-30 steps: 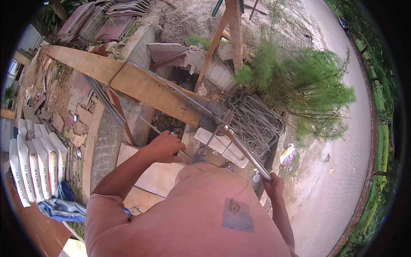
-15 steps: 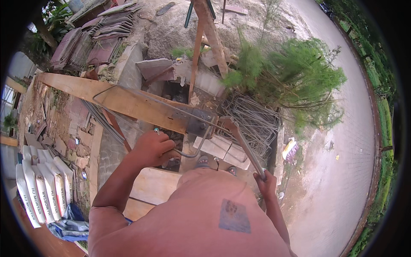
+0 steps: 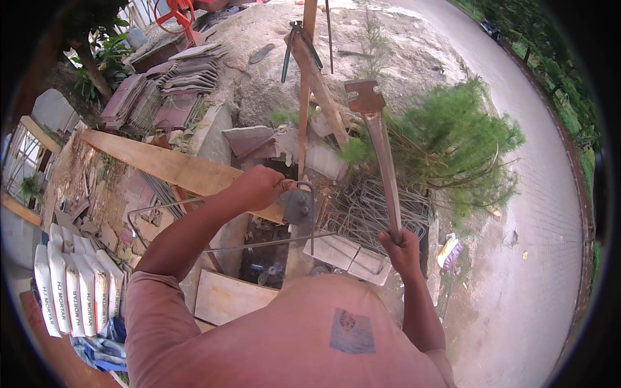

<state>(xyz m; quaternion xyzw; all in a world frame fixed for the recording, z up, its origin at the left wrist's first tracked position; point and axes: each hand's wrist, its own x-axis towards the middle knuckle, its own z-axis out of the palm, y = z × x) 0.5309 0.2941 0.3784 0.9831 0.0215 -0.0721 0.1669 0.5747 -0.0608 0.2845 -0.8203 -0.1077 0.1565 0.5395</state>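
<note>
My left hand (image 3: 262, 187) is closed on a steel rod bent into an open frame (image 3: 313, 220), gripping it at the far edge of a dark metal bending plate (image 3: 296, 207) with studs. One bent end of the rod lies against the plate, while its long sides reach left below my forearm. The plate is fixed to the right end of a wooden plank (image 3: 162, 165). To the right, my right hand (image 3: 402, 250) is wrapped round the handle of a rebar bending wrench (image 3: 388, 168). The wrench's notched head points away from me, raised apart from the plate.
Several bent steel rods lie heaped (image 3: 407, 207) right of the plate, beside a green bush (image 3: 446, 136). Pincers (image 3: 295, 35) hang on a wooden post ahead. Stacked tiles (image 3: 187, 77) stand far left, white bags (image 3: 61, 294) near left. A paved road (image 3: 517, 284) runs along the right.
My left hand has moved forward and right to the plate, and the rod frame has turned over. The wrench has come off the plate and swung up, its head now far ahead.
</note>
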